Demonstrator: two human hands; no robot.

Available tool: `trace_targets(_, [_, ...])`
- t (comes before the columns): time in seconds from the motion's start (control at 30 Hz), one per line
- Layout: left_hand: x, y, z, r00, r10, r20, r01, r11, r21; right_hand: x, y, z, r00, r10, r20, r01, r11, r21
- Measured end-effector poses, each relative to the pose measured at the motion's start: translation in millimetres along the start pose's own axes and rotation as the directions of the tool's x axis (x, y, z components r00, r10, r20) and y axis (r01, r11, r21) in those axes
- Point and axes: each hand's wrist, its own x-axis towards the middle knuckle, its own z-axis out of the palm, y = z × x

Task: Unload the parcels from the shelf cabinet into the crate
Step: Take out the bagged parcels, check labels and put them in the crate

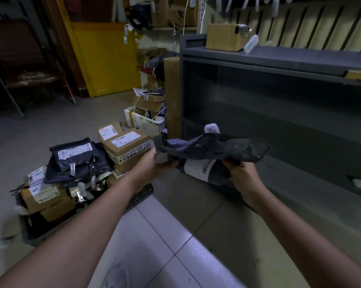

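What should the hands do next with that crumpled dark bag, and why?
Probably swing the crumpled dark grey plastic mailer bag left over the dark crate: left hand and right hand grip it in mid-air, clear of the grey shelf cabinet.

Yellow panel [104, 59] upright at back, upper left. Dark folding chair [23, 65] left of it. White bin [138, 119] on tiled floor [165, 235], holding cardboard and loose cord. Upright cardboard slab [172, 96] just right of bin. Slatted wall [321, 23], upper right.

Tiled floor [165, 235] under heaped crate [33, 231]; cardboard box [223, 37] atop shelf cabinet [300, 55].
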Motion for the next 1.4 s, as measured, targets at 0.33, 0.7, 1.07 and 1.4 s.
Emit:
trace_targets(0.33, [4,-1,7,0.998,0.07,-0.011,-0.068,0.99,0.12,0,3,0,1.0,0.015,0.007,-0.015,1.0,0.006])
trace_targets(0.7, [10,1,15,0.99,-0.095,-0.104,0.097,0.995,0.015,2,5,7,0.973,0.219,-0.073,-0.21,0.971,0.116])
trace_targets(1.07, [8,-4,5,0.972,-0.141,-0.188,0.13,0.989,-0.07,-1,6,15,0.983,0.181,0.041,-0.184,0.975,0.122])
trace_targets(1.4, [-6,-8,-39,0.962,-0.226,-0.151,0.214,0.973,-0.091,11,2,43,0.99,0.097,0.102,-0.101,0.994,0.034])
